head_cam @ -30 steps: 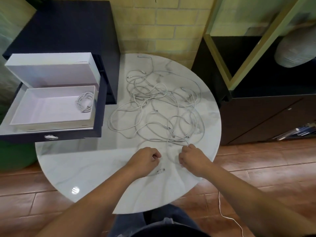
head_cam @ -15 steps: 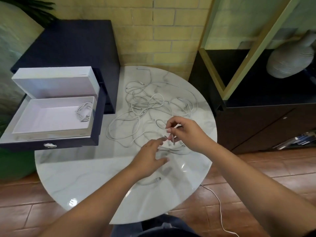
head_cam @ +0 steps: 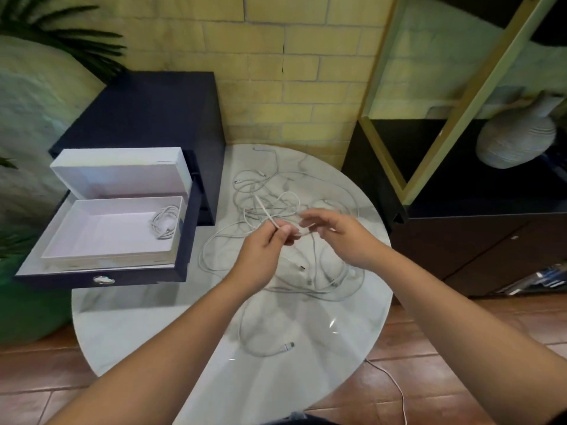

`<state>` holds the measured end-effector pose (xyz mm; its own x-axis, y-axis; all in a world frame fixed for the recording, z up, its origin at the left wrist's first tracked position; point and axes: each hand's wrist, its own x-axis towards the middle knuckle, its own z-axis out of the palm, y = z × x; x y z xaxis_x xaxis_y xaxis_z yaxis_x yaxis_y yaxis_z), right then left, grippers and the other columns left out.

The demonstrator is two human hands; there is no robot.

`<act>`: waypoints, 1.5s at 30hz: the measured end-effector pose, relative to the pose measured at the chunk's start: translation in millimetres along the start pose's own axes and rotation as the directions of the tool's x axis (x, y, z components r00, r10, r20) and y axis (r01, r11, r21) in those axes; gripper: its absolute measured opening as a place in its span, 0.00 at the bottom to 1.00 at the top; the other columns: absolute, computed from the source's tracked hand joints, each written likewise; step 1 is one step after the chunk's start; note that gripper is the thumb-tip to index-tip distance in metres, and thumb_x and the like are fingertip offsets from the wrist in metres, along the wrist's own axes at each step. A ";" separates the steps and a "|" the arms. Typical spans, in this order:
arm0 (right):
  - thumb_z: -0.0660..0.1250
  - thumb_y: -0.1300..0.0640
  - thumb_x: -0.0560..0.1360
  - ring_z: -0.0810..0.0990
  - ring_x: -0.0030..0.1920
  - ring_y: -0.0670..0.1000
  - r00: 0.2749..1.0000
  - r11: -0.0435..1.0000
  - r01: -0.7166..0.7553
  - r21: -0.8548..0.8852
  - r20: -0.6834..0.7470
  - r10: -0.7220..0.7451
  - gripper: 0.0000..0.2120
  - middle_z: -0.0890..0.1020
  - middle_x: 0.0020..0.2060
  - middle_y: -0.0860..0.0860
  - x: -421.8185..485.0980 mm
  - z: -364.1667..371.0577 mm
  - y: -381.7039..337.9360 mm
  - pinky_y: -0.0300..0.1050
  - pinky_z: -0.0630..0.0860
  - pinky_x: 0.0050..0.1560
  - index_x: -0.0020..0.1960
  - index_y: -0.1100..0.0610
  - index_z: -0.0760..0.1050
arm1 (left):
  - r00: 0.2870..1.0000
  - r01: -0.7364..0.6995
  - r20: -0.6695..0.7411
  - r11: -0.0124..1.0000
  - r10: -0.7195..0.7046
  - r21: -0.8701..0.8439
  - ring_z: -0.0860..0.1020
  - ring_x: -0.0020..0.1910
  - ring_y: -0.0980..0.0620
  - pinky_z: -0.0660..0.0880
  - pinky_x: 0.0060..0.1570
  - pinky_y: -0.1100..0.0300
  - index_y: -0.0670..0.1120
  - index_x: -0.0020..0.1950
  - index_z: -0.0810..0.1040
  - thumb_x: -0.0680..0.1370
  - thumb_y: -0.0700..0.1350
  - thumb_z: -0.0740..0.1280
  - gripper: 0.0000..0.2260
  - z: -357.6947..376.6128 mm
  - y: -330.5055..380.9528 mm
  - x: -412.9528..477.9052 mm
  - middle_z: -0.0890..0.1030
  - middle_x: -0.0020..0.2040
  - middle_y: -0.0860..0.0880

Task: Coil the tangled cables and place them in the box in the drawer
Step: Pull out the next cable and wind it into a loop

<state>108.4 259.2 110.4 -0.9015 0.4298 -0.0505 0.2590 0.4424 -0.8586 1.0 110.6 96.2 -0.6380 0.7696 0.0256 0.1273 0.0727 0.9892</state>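
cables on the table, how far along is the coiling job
Done: one coiled cable lies in the box in the open drawer. In hand: the left hand pinches a loose strand above the table, the right hand at it too, its grip blurred. Left: the tangle of the rest lies uncoiled.

A round white marble table [head_cam: 147,332] fills the middle of the frame. Behind it stands a yellow brick wall [head_cam: 291,72]. A dark blue cabinet [head_cam: 147,111] is at the upper left, with green plant leaves [head_cam: 61,41] in the corner above it. On the right is a black cupboard [head_cam: 475,240] with a gold frame [head_cam: 460,96] on top (a grey striped vase [head_cam: 515,139] sits there too). The floor [head_cam: 460,326] is reddish brown.
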 end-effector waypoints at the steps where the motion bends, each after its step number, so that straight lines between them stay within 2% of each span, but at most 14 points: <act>1: 0.58 0.70 0.78 0.76 0.55 0.43 1.000 0.995 0.006 -0.103 0.018 -0.005 0.22 0.79 0.56 0.47 -1.1 0.2 4.6 0.34 0.72 0.56 0.66 0.51 0.73 | 1.000 0.018 -0.009 0.998 -0.019 -0.052 0.80 0.42 0.61 0.73 0.44 0.71 0.47 0.48 0.78 0.82 0.41 0.58 0.10 -2.4 5.4 2.9 0.82 0.44 0.51; 4: 0.66 0.63 0.77 0.76 0.56 0.46 0.997 0.959 0.038 -0.281 0.068 -0.019 0.15 0.79 0.57 0.45 1.0 2.2 14.4 0.42 0.75 0.56 0.60 0.49 0.78 | 0.995 0.096 -0.005 0.979 -0.098 -0.180 0.80 0.40 0.57 0.76 0.46 0.64 0.46 0.48 0.77 0.83 0.43 0.56 0.11 -10.3 17.8 10.6 0.83 0.40 0.51; 7: 0.66 0.61 0.77 0.79 0.50 0.45 0.996 0.971 0.005 -0.240 0.082 0.015 0.10 0.81 0.49 0.44 5.3 5.2 11.7 0.45 0.76 0.55 0.49 0.46 0.80 | 0.985 0.163 0.008 0.928 -0.170 -0.334 0.80 0.38 0.55 0.77 0.51 0.56 0.45 0.47 0.77 0.83 0.44 0.57 0.11 -15.4 26.0 15.8 0.83 0.36 0.52; 10: 0.58 0.66 0.78 0.82 0.49 0.48 0.974 0.987 -0.163 0.014 0.162 0.158 0.15 0.84 0.48 0.45 3.8 5.1 -2.2 0.43 0.76 0.54 0.51 0.52 0.81 | 0.977 0.189 -0.022 0.904 -0.213 -0.382 0.79 0.37 0.56 0.78 0.48 0.58 0.45 0.48 0.77 0.83 0.44 0.57 0.10 -19.3 30.9 19.2 0.83 0.36 0.53; 13: 0.53 0.65 0.80 0.83 0.50 0.55 0.943 0.877 -0.291 0.383 0.270 0.195 0.16 0.85 0.49 0.56 -1.1 1.0 -14.5 0.48 0.78 0.52 0.57 0.59 0.78 | 0.970 0.198 -0.058 0.911 -0.234 -0.362 0.79 0.38 0.55 0.77 0.49 0.58 0.46 0.49 0.77 0.83 0.45 0.57 0.09 -25.7 27.1 23.5 0.83 0.39 0.52; 16: 0.55 0.61 0.82 0.83 0.46 0.54 0.948 0.861 -0.273 0.429 0.270 0.166 0.13 0.84 0.47 0.57 -4.8 -0.6 -20.2 0.44 0.78 0.46 0.60 0.60 0.77 | 0.960 0.227 -0.078 0.915 -0.267 -0.333 0.79 0.39 0.56 0.77 0.49 0.57 0.46 0.50 0.77 0.83 0.46 0.58 0.09 -31.7 22.2 25.1 0.84 0.39 0.53; 19: 0.59 0.62 0.81 0.82 0.41 0.51 0.966 0.878 -0.230 0.419 0.210 0.152 0.11 0.85 0.44 0.55 -3.6 2.2 -22.3 0.42 0.79 0.40 0.62 0.58 0.73 | 0.935 0.348 0.023 0.905 -0.354 -0.244 0.81 0.45 0.53 0.76 0.52 0.55 0.48 0.55 0.76 0.83 0.53 0.56 0.13 -31.8 21.3 24.8 0.85 0.48 0.50; 22: 0.61 0.63 0.80 0.82 0.39 0.52 0.985 0.871 -0.173 0.460 0.098 0.144 0.09 0.84 0.41 0.56 0.5 4.8 -24.5 0.44 0.79 0.37 0.59 0.55 0.71 | 0.861 0.431 0.288 0.902 -0.419 0.023 0.80 0.54 0.54 0.72 0.56 0.56 0.53 0.58 0.76 0.79 0.63 0.54 0.19 -27.1 25.1 16.2 0.84 0.54 0.53; 26: 0.60 0.62 0.81 0.83 0.38 0.53 0.989 0.876 -0.121 0.468 -0.019 0.147 0.05 0.84 0.45 0.58 4.3 8.3 -29.4 0.44 0.80 0.37 0.52 0.58 0.75 | 0.803 0.244 0.508 0.949 -0.312 0.197 0.81 0.48 0.53 0.76 0.52 0.56 0.45 0.54 0.79 0.79 0.51 0.65 0.11 -13.6 17.5 -5.3 0.84 0.46 0.51; 29: 0.56 0.61 0.82 0.85 0.42 0.52 0.973 0.850 -0.127 0.511 -0.103 0.208 0.09 0.84 0.49 0.54 6.3 2.9 -29.0 0.43 0.81 0.42 0.53 0.57 0.75 | 0.876 0.135 0.428 0.965 -0.223 0.225 0.76 0.34 0.57 0.75 0.45 0.56 0.45 0.47 0.80 0.81 0.46 0.62 0.09 -12.3 12.4 -9.3 0.76 0.34 0.53; 33: 0.61 0.66 0.79 0.83 0.51 0.49 0.967 0.914 -0.046 0.403 -0.211 0.142 0.10 0.84 0.52 0.50 1.7 -4.4 -21.7 0.43 0.80 0.50 0.57 0.57 0.74 | 0.930 0.064 0.327 0.950 -0.168 0.304 0.70 0.31 0.63 0.70 0.38 0.64 0.52 0.43 0.79 0.81 0.50 0.60 0.11 -22.4 16.7 -6.1 0.72 0.34 0.54; 39: 0.70 0.58 0.75 0.74 0.50 0.41 0.891 0.995 0.056 0.087 -0.454 -0.011 0.03 0.74 0.48 0.48 -2.9 -5.9 -23.4 0.33 0.73 0.51 0.46 0.50 0.79 | 0.917 0.203 0.296 0.953 -0.265 0.225 0.67 0.30 0.56 0.67 0.34 0.62 0.47 0.41 0.80 0.81 0.56 0.59 0.17 -24.7 19.3 -9.0 0.69 0.29 0.54; 41: 0.68 0.59 0.76 0.76 0.48 0.39 0.889 0.986 0.089 0.143 -0.458 -0.013 0.02 0.77 0.47 0.49 -3.1 -6.8 -25.9 0.30 0.72 0.49 0.47 0.55 0.79 | 0.921 0.221 0.292 0.963 -0.258 0.155 0.64 0.29 0.55 0.63 0.31 0.62 0.47 0.42 0.78 0.81 0.56 0.58 0.17 -22.0 21.5 -12.2 0.67 0.28 0.55; 45: 0.64 0.62 0.78 0.79 0.37 0.46 0.910 0.941 0.100 0.322 -0.411 0.044 0.05 0.79 0.39 0.56 -3.6 -5.5 -29.0 0.35 0.76 0.41 0.52 0.64 0.76 | 0.954 0.210 0.235 0.974 -0.185 -0.088 0.56 0.27 0.56 0.54 0.26 0.63 0.46 0.44 0.75 0.83 0.52 0.54 0.15 -17.2 35.8 -15.6 0.61 0.28 0.54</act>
<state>106.1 249.1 138.3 -0.6668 0.7345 0.1265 0.0415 0.2061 -0.9777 2.4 90.3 133.7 -0.4536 0.8702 -0.1925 -0.0768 0.1771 0.9812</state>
